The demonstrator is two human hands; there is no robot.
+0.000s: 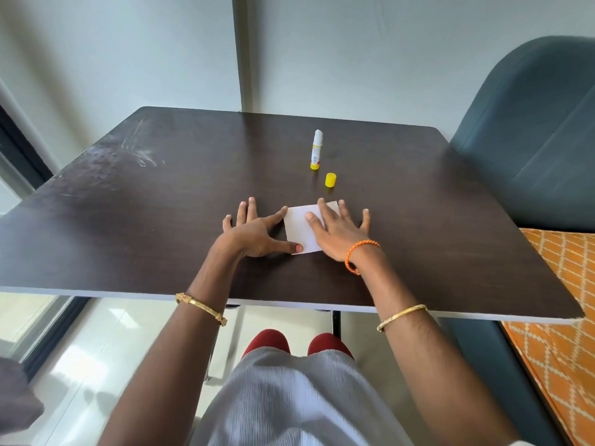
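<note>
Bright, soft daylight coming from nine o'clock, sheen lying across the table (135,156), frame edges bowing.

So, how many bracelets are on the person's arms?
3: the left forearm's gold bangle, the right forearm's gold bangle, and the orange bracelet at the right wrist.

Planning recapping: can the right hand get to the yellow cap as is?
Probably yes. The yellow cap stands just beyond the right hand, with only bare table between. The hand lies flat on the white paper, so it would have to lift off first.
</note>
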